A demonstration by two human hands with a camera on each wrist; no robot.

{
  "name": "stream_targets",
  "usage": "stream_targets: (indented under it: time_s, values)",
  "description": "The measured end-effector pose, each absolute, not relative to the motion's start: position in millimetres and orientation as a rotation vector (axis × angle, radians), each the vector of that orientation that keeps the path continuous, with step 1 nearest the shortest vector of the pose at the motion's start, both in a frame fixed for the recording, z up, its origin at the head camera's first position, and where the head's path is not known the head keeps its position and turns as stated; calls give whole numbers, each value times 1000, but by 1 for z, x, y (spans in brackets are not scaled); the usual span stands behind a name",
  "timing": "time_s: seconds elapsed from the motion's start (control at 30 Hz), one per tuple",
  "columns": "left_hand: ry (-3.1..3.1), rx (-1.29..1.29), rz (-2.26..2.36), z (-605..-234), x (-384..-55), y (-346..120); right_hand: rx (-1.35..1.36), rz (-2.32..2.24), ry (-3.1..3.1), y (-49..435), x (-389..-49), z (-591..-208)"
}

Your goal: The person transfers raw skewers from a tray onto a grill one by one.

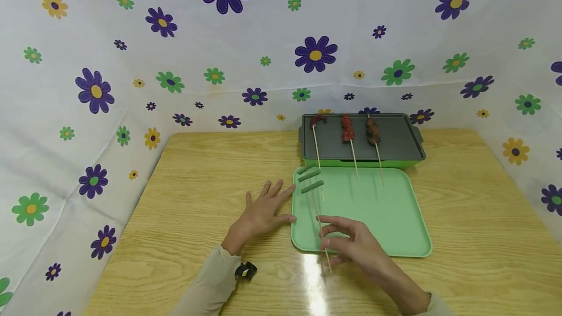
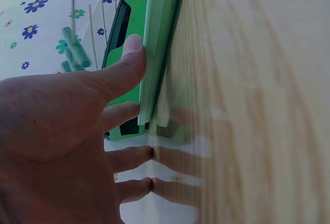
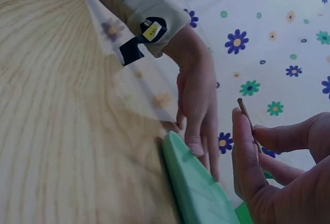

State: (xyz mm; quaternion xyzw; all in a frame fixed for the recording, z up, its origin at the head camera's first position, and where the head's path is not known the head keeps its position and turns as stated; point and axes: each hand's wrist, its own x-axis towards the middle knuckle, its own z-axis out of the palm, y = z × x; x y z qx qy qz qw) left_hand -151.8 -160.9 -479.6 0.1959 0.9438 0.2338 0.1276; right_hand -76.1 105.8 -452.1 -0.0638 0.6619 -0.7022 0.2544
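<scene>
My right hand (image 1: 357, 247) pinches the thin wooden stick of a green bean skewer (image 1: 312, 187) between thumb and fingers. Several short green pieces sit crosswise at its far end, over the left part of a light green tray (image 1: 377, 213); in the left wrist view the green pieces (image 2: 76, 54) are slightly blurred. With fingers spread, my left hand (image 1: 263, 212) touches the tray's left edge, and its fingertips rest on the table. The right wrist view shows the stick's near end (image 3: 241, 102) poking out past the right fingers.
Behind the tray stands a dark grill pan (image 1: 399, 135) with a green base. Three skewers lie on it: a curled dark red piece (image 1: 318, 120), a red one (image 1: 348, 128) and a brown one (image 1: 372, 131). Their sticks overhang the tray. Flowered cloth (image 1: 263, 28) surrounds the wooden table (image 1: 197, 174).
</scene>
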Motion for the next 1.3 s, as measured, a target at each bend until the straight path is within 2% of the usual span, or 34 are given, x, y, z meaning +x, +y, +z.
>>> stream_targets:
  time_s: [0.37, 0.73, 1.3]
  values:
    - [2742, 581, 679, -481, -153, -163, -141, -1994, 1922, 122, -82, -432]
    - [2745, 587, 669, -482, -153, -164, -113, -2079, 2058, 158, -94, -431]
    - [2745, 582, 677, -483, -153, -163, -88, -2221, 2079, 222, -135, -414]
